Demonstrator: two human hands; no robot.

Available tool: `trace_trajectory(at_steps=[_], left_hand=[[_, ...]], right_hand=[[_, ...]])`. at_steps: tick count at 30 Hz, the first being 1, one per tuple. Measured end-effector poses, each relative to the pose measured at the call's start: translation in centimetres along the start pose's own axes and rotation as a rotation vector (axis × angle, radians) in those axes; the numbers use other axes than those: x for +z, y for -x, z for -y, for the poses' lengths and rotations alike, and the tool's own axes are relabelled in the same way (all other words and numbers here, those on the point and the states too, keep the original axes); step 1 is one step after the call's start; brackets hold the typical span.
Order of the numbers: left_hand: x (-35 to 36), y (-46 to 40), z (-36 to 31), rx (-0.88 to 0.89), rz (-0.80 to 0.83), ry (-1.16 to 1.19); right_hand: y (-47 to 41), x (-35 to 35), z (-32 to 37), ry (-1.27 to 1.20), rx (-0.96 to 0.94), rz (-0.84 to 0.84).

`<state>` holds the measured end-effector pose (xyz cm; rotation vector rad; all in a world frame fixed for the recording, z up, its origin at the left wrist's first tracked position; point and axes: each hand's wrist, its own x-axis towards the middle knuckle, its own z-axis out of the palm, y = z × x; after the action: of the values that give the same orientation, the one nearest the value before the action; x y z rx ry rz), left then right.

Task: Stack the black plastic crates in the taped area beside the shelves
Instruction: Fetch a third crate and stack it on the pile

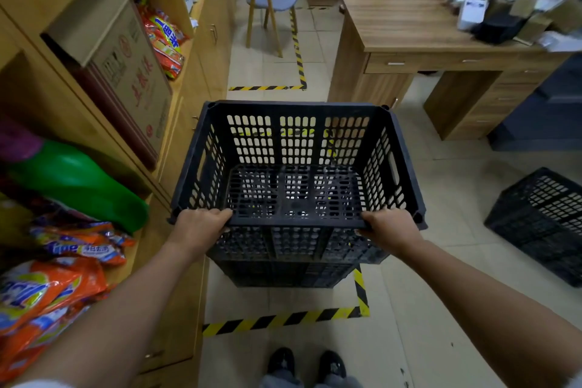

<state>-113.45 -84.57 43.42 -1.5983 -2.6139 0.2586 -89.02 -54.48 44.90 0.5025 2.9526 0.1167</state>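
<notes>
A black slotted plastic crate (296, 138) sits upright in the middle of the view, empty inside. My left hand (201, 224) grips the left end of its near rim and my right hand (385, 227) grips the right end. Under it I see a second black crate (283, 274) standing on the floor, and the top one appears to rest on it. Both stand inside the yellow-and-black floor tape (283, 320), right beside the wooden shelves (176, 142). Another black crate (541, 220) lies overturned on the tiles at the right, outside the tape.
The shelves on the left hold a cardboard box (126, 63), a green bottle (78, 179) and orange detergent bags (53, 287). A wooden desk (409, 38) piled with parcels stands at the right back. A grey chair (271, 0) stands farther along the aisle. My shoes (305, 362) are just outside the tape.
</notes>
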Motion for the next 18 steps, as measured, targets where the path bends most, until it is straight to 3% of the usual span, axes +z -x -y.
trace_trajectory(at_steps=[8, 13, 18], left_hand=[[1.7, -0.6, 0.9, -0.034, 0.114, -0.072], [3.5, -0.6, 1.8, -0.026, -0.009, 0.022], [3.3, -0.5, 0.7, 0.004, -0.095, 0.091]], right_hand=[[-1.6, 2.5, 0.7, -0.018, -0.032, -0.087], [-1.3, 3.4, 0.8, -0.078, -0.010, -0.123], [-0.7, 3.5, 1.1, 0.024, 0.006, -0.120]])
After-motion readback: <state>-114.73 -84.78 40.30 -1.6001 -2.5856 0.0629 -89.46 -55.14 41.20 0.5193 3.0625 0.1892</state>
